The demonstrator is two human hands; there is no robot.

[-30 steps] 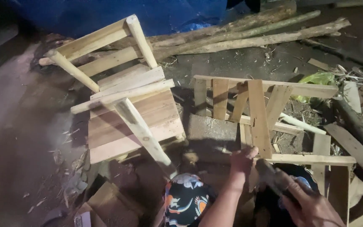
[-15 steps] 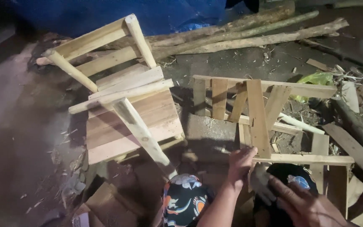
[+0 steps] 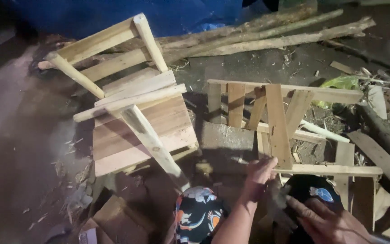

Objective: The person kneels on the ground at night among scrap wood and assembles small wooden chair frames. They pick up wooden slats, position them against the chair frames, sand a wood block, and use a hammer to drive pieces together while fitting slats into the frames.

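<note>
The left hand (image 3: 260,174) rested on the wooden slat frame (image 3: 290,131), its fingers curled over the near rail (image 3: 335,170) just where an upright slat (image 3: 277,124) met that rail. It looked like a loose hold on the wood rather than a tight grip. The right hand (image 3: 326,221) lay lower and nearer the person, fingers spread and open, pointing up-left toward a dark blurred object (image 3: 276,205) just below the rail; whether it touched that object could not be told.

The frame lay on the dirt ground (image 3: 19,149), straight ahead of both hands and slightly to their right. Its long rails ran left to right across the view, the far rail (image 3: 290,90) parallel to the near one, and the slats ran away from the person between them. The left hand was the nearer of the two to the frame, already on it; the right hand was short of the near rail, close beneath it.

To the left of the frame, well apart from both hands, a pale wooden chair (image 3: 127,99) lay tipped on the ground, one leg (image 3: 154,144) slanting toward the person. Rough poles (image 3: 267,38) lay along the far side, beyond the frame, and scrap boards (image 3: 375,153) lay off its right end. The person's patterned knees (image 3: 199,214) showed at the bottom edge.
</note>
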